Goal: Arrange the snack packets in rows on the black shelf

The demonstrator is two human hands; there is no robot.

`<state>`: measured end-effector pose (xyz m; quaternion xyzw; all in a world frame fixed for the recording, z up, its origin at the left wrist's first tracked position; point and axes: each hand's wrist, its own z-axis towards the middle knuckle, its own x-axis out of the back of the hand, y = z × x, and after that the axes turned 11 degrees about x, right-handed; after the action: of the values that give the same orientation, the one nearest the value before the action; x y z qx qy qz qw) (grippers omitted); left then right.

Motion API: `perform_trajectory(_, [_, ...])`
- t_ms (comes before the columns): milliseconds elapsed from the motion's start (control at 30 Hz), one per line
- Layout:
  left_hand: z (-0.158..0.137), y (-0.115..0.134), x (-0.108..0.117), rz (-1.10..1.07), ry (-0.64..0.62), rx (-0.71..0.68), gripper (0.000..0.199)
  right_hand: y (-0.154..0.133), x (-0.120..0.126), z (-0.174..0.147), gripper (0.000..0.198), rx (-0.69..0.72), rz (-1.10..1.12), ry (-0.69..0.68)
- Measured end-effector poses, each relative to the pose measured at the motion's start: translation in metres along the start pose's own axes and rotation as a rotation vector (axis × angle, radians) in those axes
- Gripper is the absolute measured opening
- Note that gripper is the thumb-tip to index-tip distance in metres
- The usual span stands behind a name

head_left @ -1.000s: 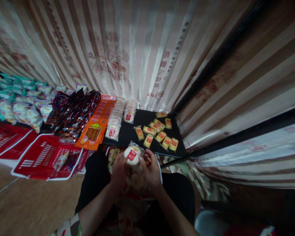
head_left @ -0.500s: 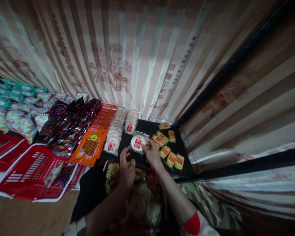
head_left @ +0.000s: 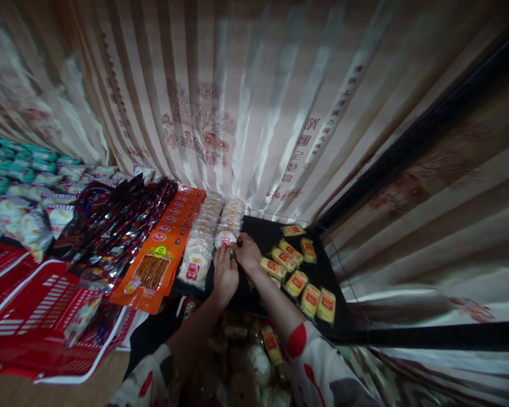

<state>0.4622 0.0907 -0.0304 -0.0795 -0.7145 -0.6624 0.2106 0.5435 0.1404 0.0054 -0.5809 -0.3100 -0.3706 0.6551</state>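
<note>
A packet of round white crackers (head_left: 224, 239), in clear wrap with a red label, stands at the front of the right-hand row of like packets (head_left: 233, 212). My left hand (head_left: 226, 277) lies against its lower front with fingers stretched out. From the right side, my right hand (head_left: 248, 253) has its fingers curled on the same packet's edge; the fingertips are partly hidden. To the left runs another row of wrapped white crackers (head_left: 195, 265). Small yellow packets (head_left: 309, 299) lie right of my hands on the black tabletop (head_left: 322, 265).
Orange snack bags (head_left: 152, 265) overlap left of the crackers, then dark shiny packets (head_left: 110, 220) and white and green bags (head_left: 25, 164). A red basket (head_left: 29, 322) stands front left. Below my forearms is an open container of wrapped food (head_left: 254, 362). A pleated curtain (head_left: 258, 113) hangs behind.
My right hand has carried the white cracker packet back and left, to the front of the right-hand row. My left hand has moved up against it. The view has shifted slightly.
</note>
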Motion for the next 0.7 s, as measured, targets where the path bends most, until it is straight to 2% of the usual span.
perform_trajectory(167, [0.008, -0.008, -0.004, 0.019, 0.015, -0.038, 0.046, 0.005, -0.004, 0.006, 0.034, -0.064, -0.128, -0.05])
perform_trajectory(267, [0.009, -0.01, -0.006, 0.017, 0.028, -0.05, 0.046, 0.005, -0.005, 0.008, 0.035, -0.04, -0.154, -0.063])
perform_trajectory(333, [0.008, -0.008, -0.005, 0.026, 0.023, -0.048, 0.047, 0.005, -0.005, 0.007, 0.036, 0.01, -0.179, -0.036])
perform_trajectory(433, [0.004, -0.002, 0.0, 0.068, -0.007, -0.055, 0.046, 0.004, -0.002, 0.0, 0.037, 0.083, -0.167, 0.077])
perform_trajectory(567, [-0.013, 0.011, 0.016, 0.112, 0.021, -0.104, 0.039, 0.002, 0.008, -0.032, 0.035, 0.177, -0.019, 0.245])
perform_trajectory(700, [-0.052, 0.013, 0.035, 0.041, -0.013, -0.195, 0.034, 0.007, 0.028, -0.093, 0.03, 0.248, 0.186, 0.298])
